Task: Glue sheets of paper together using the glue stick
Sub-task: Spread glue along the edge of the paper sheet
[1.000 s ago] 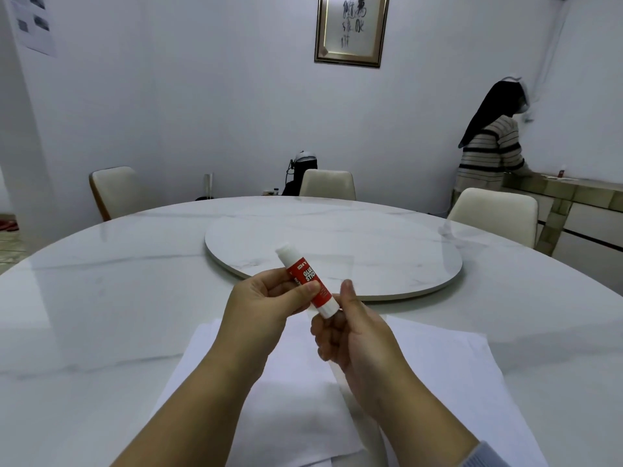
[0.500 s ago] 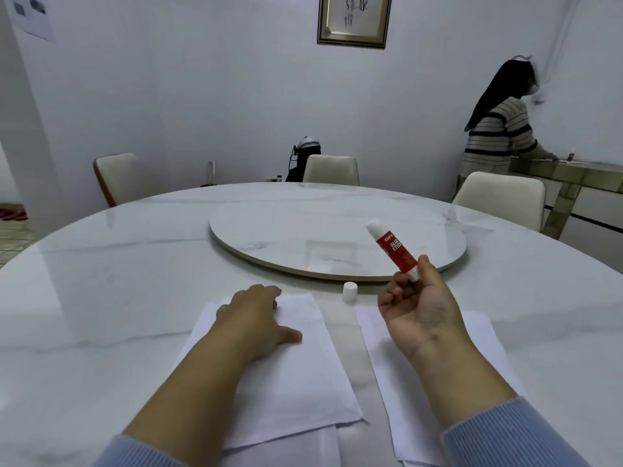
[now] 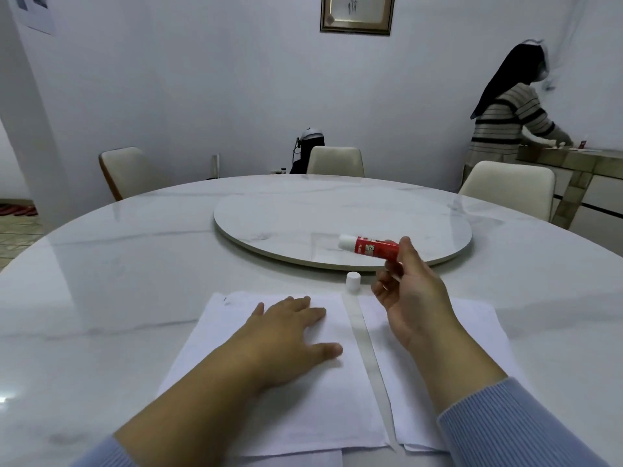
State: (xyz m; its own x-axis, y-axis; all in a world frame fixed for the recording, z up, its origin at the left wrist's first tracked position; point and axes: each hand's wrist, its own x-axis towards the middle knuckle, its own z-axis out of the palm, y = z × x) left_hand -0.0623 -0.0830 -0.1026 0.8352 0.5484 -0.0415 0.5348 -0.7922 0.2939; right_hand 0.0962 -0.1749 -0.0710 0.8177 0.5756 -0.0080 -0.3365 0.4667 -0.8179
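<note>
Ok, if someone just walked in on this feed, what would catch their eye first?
Probably the red glue stick, uncapped and held up in the right hand above the table, with its white cap standing just beyond the sheets. Next, the left hand lying flat on the left sheet, a second sheet beside it across a narrow gap. Far right, a person in a striped top stands at a sideboard.

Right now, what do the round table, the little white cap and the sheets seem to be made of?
Table: looks like polished marble or a marble-look slab, white with grey veins and glossy reflections. Cap: likely matte white plastic, smooth and cylindrical. Sheets: thin white paper, matte, lying flat with layered edges under the left hand.
</note>
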